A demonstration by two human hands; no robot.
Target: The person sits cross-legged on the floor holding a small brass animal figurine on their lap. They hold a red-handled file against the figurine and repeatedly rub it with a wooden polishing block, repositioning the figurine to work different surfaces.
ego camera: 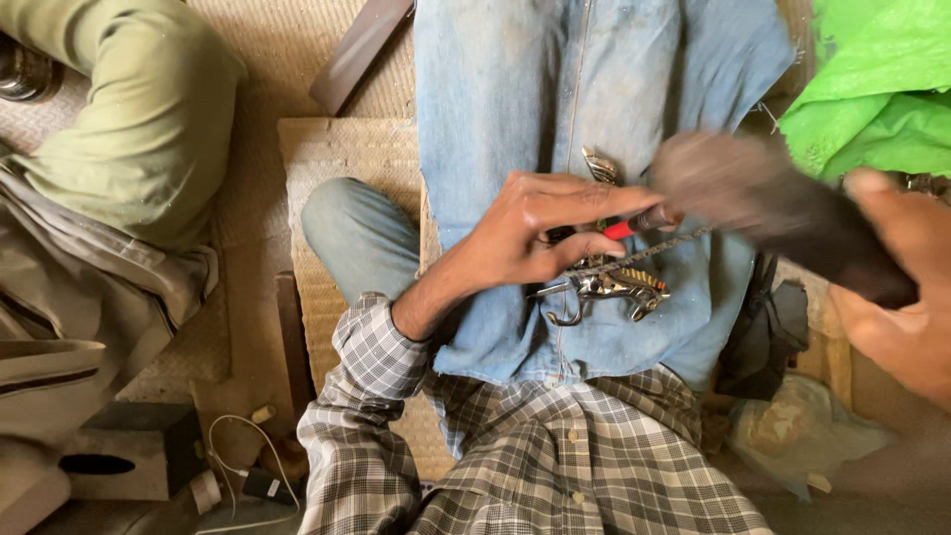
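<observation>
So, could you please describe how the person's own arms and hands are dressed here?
The left arm wears a grey-and-white checked shirt sleeve, its cuff turned back above the wrist. The left hand is bare: no glove, ring or watch shows. The right hand is bare too; its sleeve is out of frame.

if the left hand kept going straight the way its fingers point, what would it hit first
The left hand points right, across the denim cloth. It would first meet the blurred brush head held by the right hand, just past the red-tipped tool already at its fingertips; depth is unclear.
</observation>
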